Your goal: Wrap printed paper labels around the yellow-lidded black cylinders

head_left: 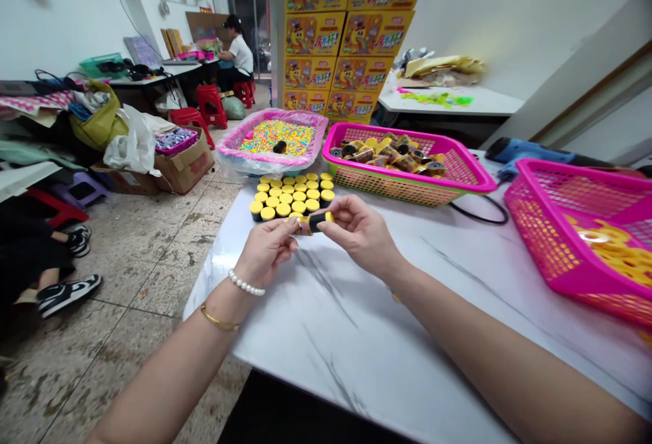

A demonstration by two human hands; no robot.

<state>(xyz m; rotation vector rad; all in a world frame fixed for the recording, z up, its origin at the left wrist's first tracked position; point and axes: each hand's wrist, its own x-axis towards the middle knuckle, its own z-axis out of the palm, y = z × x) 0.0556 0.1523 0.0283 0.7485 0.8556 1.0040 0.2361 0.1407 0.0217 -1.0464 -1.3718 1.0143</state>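
Observation:
Over the near side of the table, my left hand [267, 247] pinches the end of a small labelled cup [304, 226] with a printed yellow wrapper. The fingers of my right hand [364, 235] close round its black part [319, 221], which ends in a yellow cap. It lies nearly level between both hands; whether the two parts are joined or only touching, I cannot tell. Just beyond my fingers, several black cups with yellow caps [286, 198] stand upright in close rows. A pearl bracelet and a gold bangle circle my left wrist.
Behind the rows sits a pink-lined tub [310, 153] of coloured beads with a black cup in it. A pink basket [402, 189] holds labelled cups; another pink basket [542, 227] at right holds yellow rings. Stacked yellow boxes [316, 33] stand behind. A person [239, 53] sits farther back.

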